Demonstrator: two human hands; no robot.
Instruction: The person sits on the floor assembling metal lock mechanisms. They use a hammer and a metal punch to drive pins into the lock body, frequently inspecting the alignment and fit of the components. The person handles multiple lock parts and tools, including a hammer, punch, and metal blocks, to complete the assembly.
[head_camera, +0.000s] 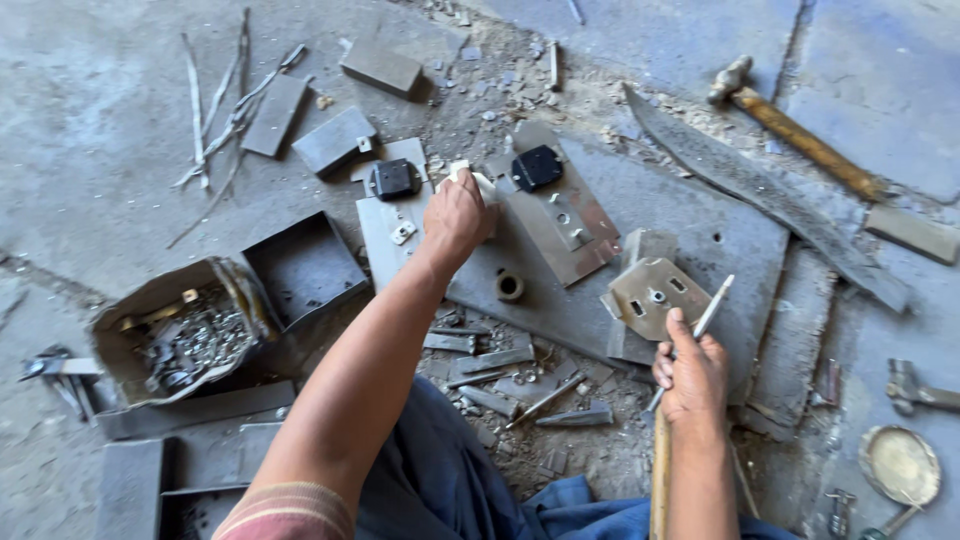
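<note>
The left hand (458, 212) is out over the grey slab (700, 235), fingers curled shut around a small pale piece (482, 182) that pokes out past the knuckles; what that piece is cannot be told. It sits right between the two sheet-metal plates (575, 225), each carrying a black block (537, 167), near the slab's far-left corner. The right hand (692, 375) is closed tight on a wooden handle (660, 470) running down toward the lap, with a thin metal rod (710, 312) pinched along it, tip reaching toward the small slotted plate (655, 293) at the slab's near edge.

That sheet metal looks thin, stiff and light, with cut edges likely sharp; the flat faces, not the rims, seem the safer place to press or grip. The pale piece looks small and easy to lose from the fingers.

Room is tight: a short ring (510, 286) stands just beside the left wrist, loose offcuts (520, 385) crowd the near edge, and a box of scrap (185, 335) lies off to the left. Farther right, a hammer (795, 135) rests well apart beyond the long curved blade (770, 195).
</note>
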